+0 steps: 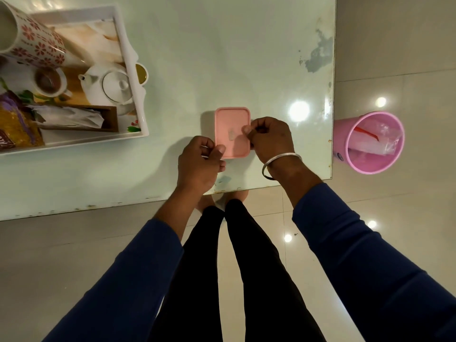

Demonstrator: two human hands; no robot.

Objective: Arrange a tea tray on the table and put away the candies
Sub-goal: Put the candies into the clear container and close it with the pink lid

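Note:
A pink lidded box [232,124] lies flat on the pale glass table [222,58] near its front edge. My left hand [197,166] curls around the box's near left corner, thumb on the lid. My right hand [271,141], a bangle on its wrist, grips the right edge with its thumb pressed on the lid. What is inside the box is hidden. At the far left stands the white tray [128,45], holding a white teapot [108,87], a floral mug [37,45], a small cup [49,81], a wooden holder with napkins [108,119] and a yellow packet [17,127].
A pink bin [365,118] with clear plastic wrappers in it stands on the tiled floor just past the table's right edge. The table's front edge runs close below my hands. My legs are under that edge.

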